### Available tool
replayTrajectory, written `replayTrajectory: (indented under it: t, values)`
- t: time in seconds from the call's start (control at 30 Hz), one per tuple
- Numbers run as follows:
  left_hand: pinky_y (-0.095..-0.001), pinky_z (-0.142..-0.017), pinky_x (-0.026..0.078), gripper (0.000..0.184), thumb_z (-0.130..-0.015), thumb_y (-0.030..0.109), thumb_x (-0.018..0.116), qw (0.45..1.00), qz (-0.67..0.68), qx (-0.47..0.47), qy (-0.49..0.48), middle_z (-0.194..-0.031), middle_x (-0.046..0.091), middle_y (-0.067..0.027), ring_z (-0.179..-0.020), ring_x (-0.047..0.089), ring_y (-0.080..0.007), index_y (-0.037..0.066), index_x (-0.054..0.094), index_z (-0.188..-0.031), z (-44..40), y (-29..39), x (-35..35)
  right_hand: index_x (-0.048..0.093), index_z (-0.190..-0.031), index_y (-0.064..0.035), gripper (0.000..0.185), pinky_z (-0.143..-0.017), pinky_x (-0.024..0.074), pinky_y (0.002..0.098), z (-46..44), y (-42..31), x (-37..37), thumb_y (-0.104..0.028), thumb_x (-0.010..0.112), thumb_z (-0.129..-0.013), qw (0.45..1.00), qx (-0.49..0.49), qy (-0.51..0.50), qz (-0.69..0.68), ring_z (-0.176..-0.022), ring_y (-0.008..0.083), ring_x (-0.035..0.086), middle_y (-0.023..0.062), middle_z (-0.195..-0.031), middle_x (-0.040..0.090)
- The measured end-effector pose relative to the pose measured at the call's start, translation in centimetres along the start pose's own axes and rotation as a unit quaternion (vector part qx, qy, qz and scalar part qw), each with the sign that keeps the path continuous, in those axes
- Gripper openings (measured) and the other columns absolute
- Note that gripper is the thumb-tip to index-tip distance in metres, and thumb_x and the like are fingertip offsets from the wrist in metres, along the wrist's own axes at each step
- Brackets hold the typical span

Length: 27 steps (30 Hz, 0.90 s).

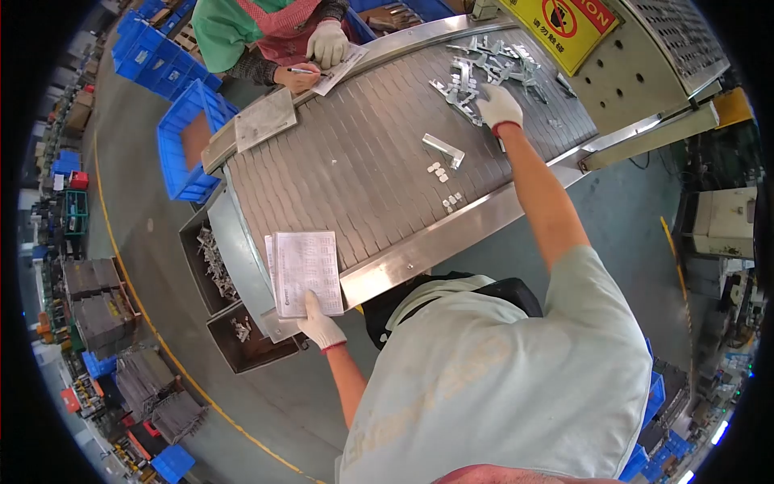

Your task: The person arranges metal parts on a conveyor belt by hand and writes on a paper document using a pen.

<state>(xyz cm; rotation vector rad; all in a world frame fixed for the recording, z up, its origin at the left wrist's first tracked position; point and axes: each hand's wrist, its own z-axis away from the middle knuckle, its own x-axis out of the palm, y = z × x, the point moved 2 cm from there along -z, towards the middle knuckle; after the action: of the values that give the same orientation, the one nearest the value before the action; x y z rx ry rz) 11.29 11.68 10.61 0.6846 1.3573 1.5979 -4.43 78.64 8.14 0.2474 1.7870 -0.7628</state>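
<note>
Conveyor: slatted metal belt (347,185) in front of you, bearing parts and paperwork.
Left hand: yours, white glove with red cuff (321,327); grip pinching the lower edge of the printed forms (305,262), thumb on top, fingers hidden beneath.
Printed forms: one stack, lying at the near left end of the belt.
Right hand: yours, gloved alike (500,106), reaching to the bracket heap (463,81); you cannot tell from this view whether its grip has closed on a piece.
Bracket heap: bright metal parts, tangled, at the far right of the belt beside the warning sign (563,36).
Single bracket: one (443,151), lying apart from the heap.
Small pale pieces: two clusters (438,171) (452,200), near that bracket.
Co-worker: across the belt, bare hand (297,78) holding a pen (297,71) at a paper sheet (342,70).
Handled, as judged: the single bracket and pale pieces, set out separately.
Outstanding, as judged: the heap, unsorted under your reach; the co-worker's sheet, apparently mid-entry.
</note>
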Motion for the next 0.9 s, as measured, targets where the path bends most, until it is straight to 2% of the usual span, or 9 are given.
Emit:
replayTrajectory:
  t: [0.03, 0.13, 0.27, 0.3, 0.4, 0.57, 0.67, 0.8, 0.9]
  values:
    - [-0.0408, -0.108, 0.059, 0.055, -0.114, 0.022, 0.078, 1.0, 0.005, 0.003, -0.002, -0.143, 0.075, -0.0196, -0.121, 0.072, -0.0248, -0.019, 0.065, -0.148, -0.2, -0.4, -0.2, 0.076, -0.152, -0.0218, 0.055, -0.117, 0.0576, 0.0532, -1.1, -1.1, 0.3, -0.042, 0.07, -0.101, 0.999, -0.035, -0.008, -0.018, -0.142, 0.0384, 0.07, 0.0171, -0.155, 0.073]
    - [-0.0404, -0.108, 0.059, 0.054, -0.114, 0.021, 0.077, 0.999, 0.028, -0.009, -0.013, -0.143, 0.075, -0.0196, -0.121, 0.072, -0.0248, -0.02, 0.065, -0.147, -0.7, -1.4, -0.6, 0.071, -0.158, -0.0236, 0.06, -0.118, 0.0568, 0.0537, -3.7, -3.8, 1.2, -0.043, 0.069, -0.102, 1.0, -0.019, -0.006, 0.003, -0.144, 0.0398, 0.069, 0.0169, -0.158, 0.071]
    - [-0.0403, -0.108, 0.059, 0.055, -0.113, 0.019, 0.077, 1.0, 0.008, -0.001, -0.005, -0.143, 0.074, -0.0196, -0.121, 0.072, -0.0249, -0.021, 0.064, -0.148, -0.4, -0.8, -0.3, 0.068, -0.16, -0.0243, 0.058, -0.118, 0.0568, 0.0531, -6.4, -4.4, 3.8, -0.044, 0.067, -0.106, 0.99, 0.041, -0.134, 0.021, -0.143, 0.0415, 0.069, 0.018, -0.16, 0.069]
    - [-0.0404, -0.109, 0.058, 0.056, -0.113, 0.019, 0.077, 1.0, 0.014, -0.004, 0.0, -0.143, 0.074, -0.0196, -0.122, 0.072, -0.0249, -0.021, 0.063, -0.149, -0.2, -0.7, -0.2, 0.076, -0.151, -0.0275, 0.047, -0.116, 0.0582, 0.0521, -4.8, -5.3, 2.9, -0.041, 0.067, -0.107, 0.992, 0.066, -0.1, 0.037, -0.14, 0.0388, 0.072, 0.0158, -0.154, 0.073]
    - [-0.0414, -0.109, 0.059, 0.058, -0.112, 0.022, 0.079, 1.0, 0.02, -0.017, -0.006, -0.143, 0.075, -0.0193, -0.123, 0.072, -0.0248, -0.02, 0.065, -0.148, -0.3, -1.1, -0.3, 0.08, -0.142, -0.0288, 0.039, -0.112, 0.0598, 0.0519, -3.7, -6.6, 1.9, -0.036, 0.068, -0.106, 0.991, 0.063, -0.099, 0.063, -0.138, 0.0358, 0.073, 0.0135, -0.15, 0.075]
    - [-0.0403, -0.104, 0.06, 0.054, -0.113, 0.022, 0.079, 1.0, 0.007, 0.011, 0.009, -0.138, 0.077, -0.0187, -0.117, 0.073, -0.0238, -0.021, 0.067, -0.143, 0.5, 0.5, 0.4, 0.082, -0.135, -0.0236, 0.036, -0.105, 0.0625, 0.0535, -2.2, -6.3, 0.0, -0.023, 0.07, -0.101, 0.99, 0.005, -0.114, 0.087, -0.126, 0.0397, 0.078, 0.0192, -0.133, 0.082]
    - [-0.0403, -0.102, 0.06, 0.052, -0.113, 0.022, 0.079, 1.0, 0.006, 0.014, 0.016, -0.134, 0.078, -0.0191, -0.113, 0.073, -0.0231, -0.022, 0.069, -0.139, 0.6, 0.3, 0.4, 0.081, -0.133, -0.0189, 0.033, -0.104, 0.0632, 0.0532, -0.3, -6.1, -1.5, -0.026, 0.07, -0.103, 0.98, -0.018, -0.165, 0.115, -0.128, 0.0382, 0.079, 0.0157, -0.136, 0.082]
    - [-0.0405, -0.101, 0.06, 0.052, -0.113, 0.022, 0.079, 1.0, 0.008, 0.022, 0.012, -0.133, 0.079, -0.0198, -0.111, 0.073, -0.0231, -0.023, 0.07, -0.136, 0.8, 0.5, 0.5, 0.078, -0.132, -0.0193, 0.032, -0.1, 0.0632, 0.0544, 4.0, -4.5, -2.2, -0.023, 0.07, -0.101, 0.979, -0.141, -0.1, 0.111, -0.12, 0.0373, 0.08, 0.0137, -0.129, 0.081]
    - [-0.0403, -0.1, 0.06, 0.051, -0.113, 0.022, 0.079, 0.999, -0.028, 0.022, 0.029, -0.131, 0.079, -0.0197, -0.111, 0.073, -0.023, -0.024, 0.07, -0.135, 1.1, 0.9, 0.8, 0.076, -0.138, -0.017, 0.04, -0.108, 0.0608, 0.0512, 5.2, -2.7, -2.9, -0.028, 0.074, -0.099, 0.979, -0.138, -0.14, 0.05, -0.125, 0.0385, 0.076, 0.0152, -0.135, 0.08]
